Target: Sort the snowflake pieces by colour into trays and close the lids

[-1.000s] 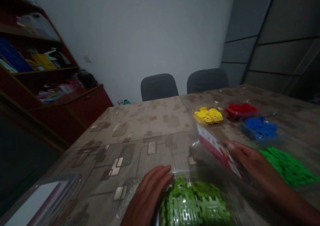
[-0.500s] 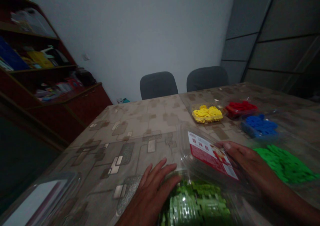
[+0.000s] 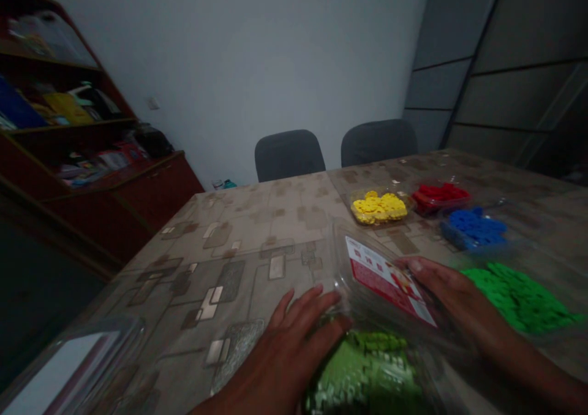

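Observation:
A clear plastic container of light green pieces (image 3: 367,375) stands at the bottom centre. Above its far side a clear lid with a red and white label (image 3: 390,280) is tilted. My right hand (image 3: 459,298) grips the lid's right edge, thumb on top. My left hand (image 3: 298,335) lies with spread fingers over the container's left far corner, its fingertips near the lid's lower left edge. Whether those fingertips touch the lid is hard to tell.
Clear boxes hold yellow pieces (image 3: 379,208), red pieces (image 3: 441,196), blue pieces (image 3: 478,228) and bright green pieces (image 3: 519,295) on the right. Stacked lids (image 3: 73,366) lie at the lower left. Two grey chairs (image 3: 289,154) stand behind the patterned table (image 3: 257,219).
My left hand has moved slightly right, further over the container's corner and nearer the lid. My right hand still holds the lid, which has barely moved.

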A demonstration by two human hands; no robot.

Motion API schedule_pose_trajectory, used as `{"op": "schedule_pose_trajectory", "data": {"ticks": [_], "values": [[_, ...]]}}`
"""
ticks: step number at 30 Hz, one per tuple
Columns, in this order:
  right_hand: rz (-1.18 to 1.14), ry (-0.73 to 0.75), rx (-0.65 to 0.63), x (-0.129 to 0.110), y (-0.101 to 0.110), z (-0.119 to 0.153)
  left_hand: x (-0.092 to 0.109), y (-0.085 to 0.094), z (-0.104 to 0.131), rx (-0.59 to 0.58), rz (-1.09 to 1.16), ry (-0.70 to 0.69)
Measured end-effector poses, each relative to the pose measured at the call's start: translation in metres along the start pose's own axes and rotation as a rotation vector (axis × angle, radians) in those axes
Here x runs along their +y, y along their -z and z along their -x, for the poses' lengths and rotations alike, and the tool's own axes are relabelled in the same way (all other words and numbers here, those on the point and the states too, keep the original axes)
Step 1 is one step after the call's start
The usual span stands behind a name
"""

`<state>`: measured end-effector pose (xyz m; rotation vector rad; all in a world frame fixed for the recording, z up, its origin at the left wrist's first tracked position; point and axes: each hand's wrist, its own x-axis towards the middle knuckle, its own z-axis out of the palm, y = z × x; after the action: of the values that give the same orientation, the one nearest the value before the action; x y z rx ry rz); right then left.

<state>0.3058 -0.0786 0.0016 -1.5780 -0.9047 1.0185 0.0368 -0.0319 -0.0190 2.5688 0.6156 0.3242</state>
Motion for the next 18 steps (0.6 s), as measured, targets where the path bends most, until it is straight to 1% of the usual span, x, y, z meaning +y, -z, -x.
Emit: {"op": "schedule_pose_trajectory", "data": {"ticks": [2, 3, 6, 10, 13, 14, 16, 17, 18], "values": [[-0.039, -0.022, 0.0, 0.002, -0.001, 0.0, 0.007, 0.001, -0.01, -0.064, -0.049, -0.022], [-0.05, -0.033, 0.007, 0.002, -0.002, 0.0, 0.01, 0.001, -0.015, -0.071, -0.07, -0.038], [-0.033, -0.031, 0.044, 0.003, -0.003, 0.001, 0.018, -0.002, -0.025, -0.006, -0.105, -0.063], [0.022, -0.024, 0.023, 0.004, -0.002, 0.001, 0.02, -0.005, -0.026, 0.069, -0.052, -0.025], [0.057, -0.035, -0.021, 0.008, -0.001, 0.003, 0.018, 0.001, -0.019, 0.087, 0.091, 0.026], [0.061, -0.04, -0.036, 0.009, 0.0, 0.004, 0.016, 0.004, -0.015, 0.088, 0.145, 0.034], [0.056, -0.045, -0.063, 0.012, 0.002, 0.006, 0.011, 0.011, -0.003, 0.133, 0.232, 0.082], [0.056, -0.046, -0.078, 0.013, 0.003, 0.007, 0.009, 0.015, 0.004, 0.202, 0.257, 0.139], [0.06, -0.042, -0.091, 0.014, 0.005, 0.008, 0.007, 0.018, 0.012, 0.312, 0.264, 0.244]]}}
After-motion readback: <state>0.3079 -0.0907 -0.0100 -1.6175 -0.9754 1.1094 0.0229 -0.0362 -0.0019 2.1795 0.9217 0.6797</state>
